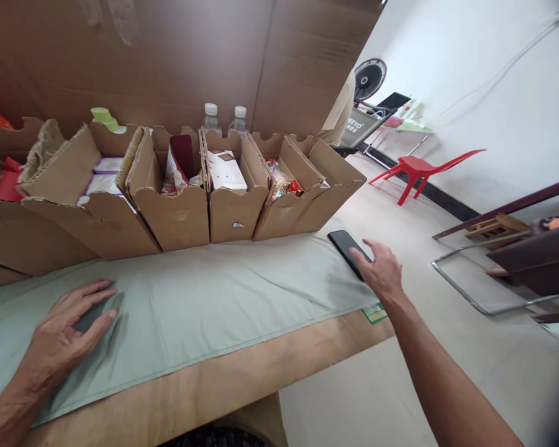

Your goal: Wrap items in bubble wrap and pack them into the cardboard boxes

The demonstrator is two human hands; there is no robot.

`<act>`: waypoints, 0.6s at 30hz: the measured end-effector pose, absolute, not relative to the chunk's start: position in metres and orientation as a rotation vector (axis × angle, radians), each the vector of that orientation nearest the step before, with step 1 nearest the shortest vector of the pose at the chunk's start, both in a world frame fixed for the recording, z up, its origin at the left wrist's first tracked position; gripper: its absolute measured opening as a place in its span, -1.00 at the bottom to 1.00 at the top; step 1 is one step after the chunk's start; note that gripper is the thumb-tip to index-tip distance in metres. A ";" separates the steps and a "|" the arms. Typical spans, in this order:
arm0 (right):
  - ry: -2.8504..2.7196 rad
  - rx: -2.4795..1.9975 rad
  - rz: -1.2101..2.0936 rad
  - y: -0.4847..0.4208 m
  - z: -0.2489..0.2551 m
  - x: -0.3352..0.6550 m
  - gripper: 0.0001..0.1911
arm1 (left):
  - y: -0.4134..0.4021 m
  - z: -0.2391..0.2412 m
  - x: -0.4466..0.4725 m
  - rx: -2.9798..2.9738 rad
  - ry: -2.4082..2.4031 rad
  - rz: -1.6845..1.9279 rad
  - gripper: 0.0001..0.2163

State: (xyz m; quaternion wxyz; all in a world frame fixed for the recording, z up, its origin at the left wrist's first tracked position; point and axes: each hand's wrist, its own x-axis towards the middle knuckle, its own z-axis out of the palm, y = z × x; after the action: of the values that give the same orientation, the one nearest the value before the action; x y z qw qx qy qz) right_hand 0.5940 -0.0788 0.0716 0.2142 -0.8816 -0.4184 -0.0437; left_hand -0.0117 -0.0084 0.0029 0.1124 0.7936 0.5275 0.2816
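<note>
My left hand [68, 326] lies flat, fingers spread, on the pale green cloth [205, 298] that covers the wooden table [223, 379]. My right hand [379, 270] rests at the cloth's right end, its fingers touching the near end of a black phone [347, 248] that lies face up there. Behind the cloth stands a row of open cardboard boxes [181, 211] holding packets and small cartons.
Two water bottles [223, 119] and a tall cardboard sheet [168, 56] stand behind the boxes. To the right on the floor are a red plastic chair [419, 169], a fan [369, 77], a metal frame [475, 298] and dark furniture [535, 254].
</note>
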 end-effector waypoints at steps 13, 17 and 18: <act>-1.623 -2.111 0.037 0.015 0.168 0.566 -0.81 | -0.004 0.003 -0.006 2.374 1.575 0.835 -0.70; -1.591 -2.082 0.020 -0.046 0.171 0.552 -0.81 | -0.003 0.001 -0.008 2.422 1.559 0.811 -0.67; -1.576 -2.066 0.056 -0.064 0.172 0.541 -0.80 | -0.004 0.001 -0.008 2.430 1.558 0.812 -0.67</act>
State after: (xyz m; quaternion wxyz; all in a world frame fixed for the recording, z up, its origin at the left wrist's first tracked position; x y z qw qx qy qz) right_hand 0.5410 -0.0641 0.1723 0.2679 -0.7657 -0.5843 0.0209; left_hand -0.0076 -0.0038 0.0010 0.0716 0.8083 0.5183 0.2700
